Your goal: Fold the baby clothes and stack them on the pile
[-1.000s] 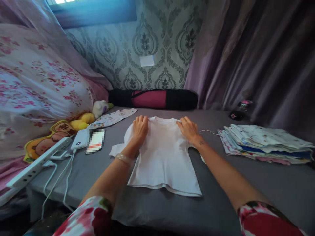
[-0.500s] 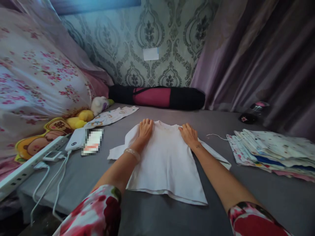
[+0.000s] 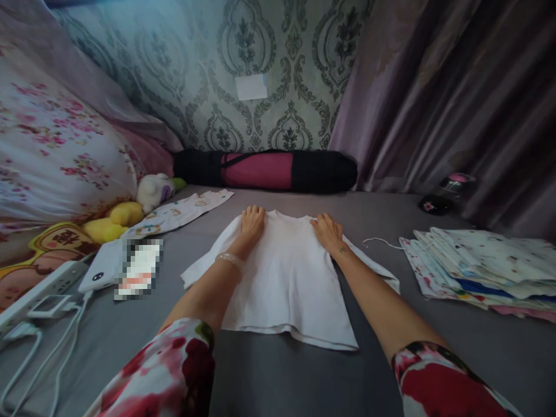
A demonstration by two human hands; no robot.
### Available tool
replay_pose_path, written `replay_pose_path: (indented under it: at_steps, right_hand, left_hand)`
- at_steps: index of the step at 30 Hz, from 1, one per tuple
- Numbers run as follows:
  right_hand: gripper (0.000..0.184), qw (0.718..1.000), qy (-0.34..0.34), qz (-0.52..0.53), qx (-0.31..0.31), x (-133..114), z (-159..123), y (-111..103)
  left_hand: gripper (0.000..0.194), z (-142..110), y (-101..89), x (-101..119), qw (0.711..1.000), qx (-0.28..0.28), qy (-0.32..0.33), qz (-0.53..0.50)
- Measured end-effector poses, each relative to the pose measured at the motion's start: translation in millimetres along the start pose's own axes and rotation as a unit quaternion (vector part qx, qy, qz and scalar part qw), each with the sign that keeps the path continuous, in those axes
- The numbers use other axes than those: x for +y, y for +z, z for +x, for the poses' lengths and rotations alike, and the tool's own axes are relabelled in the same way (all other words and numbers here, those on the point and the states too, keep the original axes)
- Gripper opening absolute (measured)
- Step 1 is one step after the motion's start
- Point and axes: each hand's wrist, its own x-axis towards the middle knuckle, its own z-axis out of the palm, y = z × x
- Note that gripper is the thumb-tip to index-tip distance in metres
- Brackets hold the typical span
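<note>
A white long-sleeved shirt (image 3: 289,278) lies spread on the grey bed sheet, its neckline away from me and its hem towards me. My left hand (image 3: 252,226) is closed on the left shoulder of the shirt, fingers curled over the far edge. On the opposite shoulder, my right hand (image 3: 328,231) grips the cloth beside the collar. Both sleeves slant outward, each partly hidden behind my forearms. The fingertips of both hands are mostly out of sight.
Folded patterned clothes (image 3: 482,266) are stacked at the right. A black and pink roll bag (image 3: 260,169) lies along the wall. On the left are patterned cloth (image 3: 182,211), plush toys (image 3: 154,191), a white power bank (image 3: 103,266), a power strip (image 3: 52,289) and cables.
The view has turned a little to the right. The shirt's left sleeve now lies straighter and angled down, where it was bent before. Both hands stay at the shoulders.
</note>
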Motion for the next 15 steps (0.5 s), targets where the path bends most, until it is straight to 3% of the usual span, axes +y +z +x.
replay_pose_path:
  at_steps: [8, 12, 15]
  right_hand:
    - [0.037, 0.998, 0.037, 0.041, -0.039, 1.7, 6.5, 6.0]
    - [0.051, 0.986, 0.052, 0.087, -0.131, 13.2, 16.4, -8.3]
    - [0.064, 0.980, 0.044, 0.131, -0.146, 33.1, 14.3, -26.1]
  left_hand:
    - [0.053, 2.6, 9.1, 0.8, 0.996, -0.063, -0.050, -0.045]
    - [0.045, 0.8, -3.3, 9.5, 0.995, -0.066, -0.067, -0.028]
    - [0.040, -6.1, -18.5, 22.1, 0.996, -0.062, -0.052, -0.027]
